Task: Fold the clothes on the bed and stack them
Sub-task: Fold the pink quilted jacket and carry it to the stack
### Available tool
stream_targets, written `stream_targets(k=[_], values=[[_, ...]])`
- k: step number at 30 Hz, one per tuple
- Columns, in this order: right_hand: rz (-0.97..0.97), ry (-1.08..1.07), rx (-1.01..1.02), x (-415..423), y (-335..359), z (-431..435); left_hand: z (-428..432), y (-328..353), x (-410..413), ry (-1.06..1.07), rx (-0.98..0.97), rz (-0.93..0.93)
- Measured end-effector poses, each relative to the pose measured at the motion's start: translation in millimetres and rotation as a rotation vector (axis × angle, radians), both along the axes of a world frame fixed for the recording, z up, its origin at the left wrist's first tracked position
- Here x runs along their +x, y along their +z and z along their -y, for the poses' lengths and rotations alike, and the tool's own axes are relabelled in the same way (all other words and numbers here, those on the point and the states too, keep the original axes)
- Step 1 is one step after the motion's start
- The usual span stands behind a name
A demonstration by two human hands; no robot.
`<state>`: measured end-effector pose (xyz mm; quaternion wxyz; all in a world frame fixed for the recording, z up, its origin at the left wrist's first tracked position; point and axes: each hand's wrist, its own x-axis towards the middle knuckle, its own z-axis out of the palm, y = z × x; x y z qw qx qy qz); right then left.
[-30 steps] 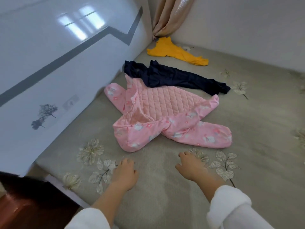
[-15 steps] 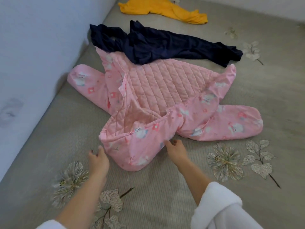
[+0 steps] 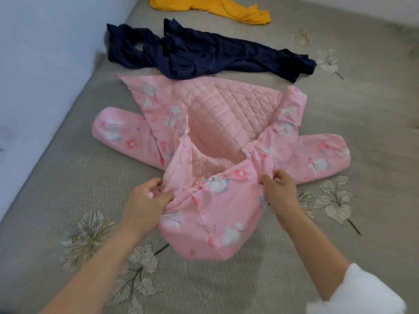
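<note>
A pink quilted baby jacket [image 3: 226, 123] with a cartoon print lies open on the bed, sleeves spread left and right, hood nearest me. My left hand [image 3: 145, 198] pinches the hood's left edge. My right hand [image 3: 280, 191] pinches the hood's right edge. The hood is lifted a little between them. Behind the jacket lies a crumpled navy garment [image 3: 204, 55], its edge touching the jacket's far edge. A yellow garment [image 3: 217, 7] lies further back, partly cut off by the frame.
The bed [image 3: 362, 105] has a grey cover with embroidered flowers and leaves. A white wall or headboard [image 3: 45, 53] runs along the left side. Bare cover lies to the right of the clothes and in front of the jacket.
Both hands moved from resting on the bed to the jacket's hood and took hold of its two edges. The view has come closer over the clothes.
</note>
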<state>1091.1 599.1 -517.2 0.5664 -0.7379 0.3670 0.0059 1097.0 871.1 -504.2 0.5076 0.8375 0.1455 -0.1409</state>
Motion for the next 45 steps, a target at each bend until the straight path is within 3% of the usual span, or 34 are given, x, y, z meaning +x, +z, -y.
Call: stream_targets(k=[3,6,8,10,12,13,15,18,21,23,26,30,36,39,42,45], values=[[-0.050,0.161,-0.051,-50,21,25,18,39,-41,-0.130,0.093,0.132],[-0.207,0.351,-0.054,-109,29,47,37,59,-87,-0.358,0.035,0.112],[-0.315,0.504,-0.077,-150,29,59,49,64,-119,-0.555,-0.054,-0.050],[-0.483,0.724,-0.077,-188,27,69,59,62,-150,-0.709,-0.181,-0.336],[-0.700,0.917,0.004,-222,23,79,72,49,-182,-0.845,-0.171,-0.539],[-0.801,0.990,0.020,-236,21,83,78,41,-197,-0.884,-0.127,-0.554],[-0.868,1.048,-0.071,-251,11,91,89,17,-222,-0.735,-0.055,-0.526],[-0.612,0.855,-0.356,-255,-10,94,94,-22,-237,-0.303,0.134,-0.337],[-0.426,0.654,-0.409,-245,-28,80,97,-51,-227,-0.010,0.156,-0.254],[-0.411,0.595,-0.413,-238,-45,66,106,-66,-216,0.036,0.181,-0.247],[-0.548,0.571,-0.485,-236,-71,48,120,-88,-200,0.095,0.326,-0.207],[-0.524,0.509,-0.618,-251,-93,44,113,-96,-189,0.026,0.391,-0.120],[-0.212,0.035,0.028,-249,-57,82,75,-43,-184,0.014,0.556,0.096],[0.042,-0.119,0.085,-236,-15,85,77,-3,-167,0.040,0.540,0.278],[0.254,0.067,0.044,-220,11,63,108,17,-151,-0.151,0.557,0.438],[0.018,0.475,-0.072,-203,-2,37,138,-1,-146,-0.618,0.601,0.179]])
